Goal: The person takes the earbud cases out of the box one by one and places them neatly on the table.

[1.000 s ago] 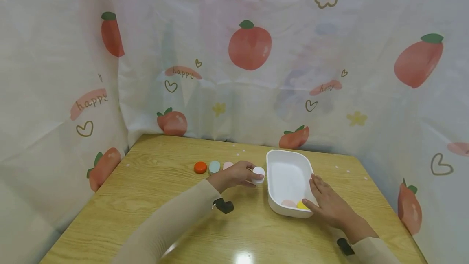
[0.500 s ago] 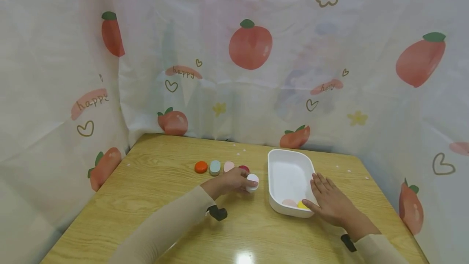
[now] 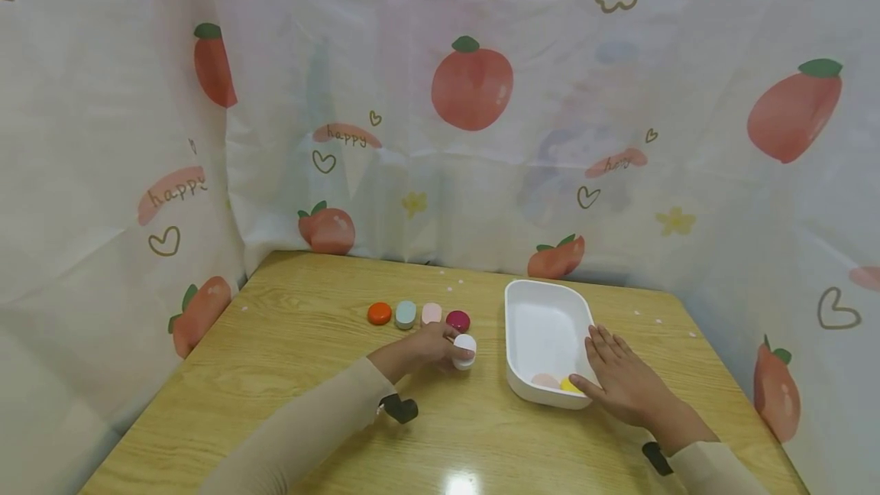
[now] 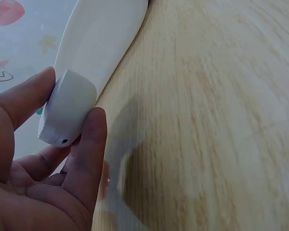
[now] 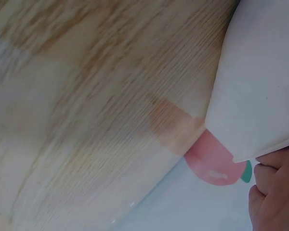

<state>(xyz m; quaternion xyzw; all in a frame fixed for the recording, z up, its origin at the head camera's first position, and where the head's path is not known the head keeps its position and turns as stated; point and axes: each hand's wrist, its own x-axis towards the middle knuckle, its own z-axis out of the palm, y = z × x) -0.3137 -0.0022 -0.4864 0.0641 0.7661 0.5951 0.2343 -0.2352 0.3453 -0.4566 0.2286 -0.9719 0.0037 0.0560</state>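
My left hand (image 3: 431,344) pinches a small white rounded case (image 3: 465,354) between thumb and fingers, left of a white plastic bin (image 3: 548,399). Up close in the left wrist view, the white case (image 4: 70,106) has a seam and a tiny dark slot at its lower edge. My right hand (image 3: 629,388) rests with straight fingers along the bin's right rim. At the bin's near end lie a pale pink piece (image 3: 546,380) and a yellow piece (image 3: 569,385), partly hidden by the wall.
Behind my left hand stands a row of small rounded cases: orange (image 3: 380,313), pale green (image 3: 406,315), light pink (image 3: 431,314) and dark red (image 3: 457,321). The wooden table (image 3: 344,434) meets a fruit-printed curtain (image 3: 474,197) at the back and sides.
My left hand has drawn back leftward and toward me from beside the bin with the white case in its grip, uncovering the dark red case. My right hand stays at the bin's rim.
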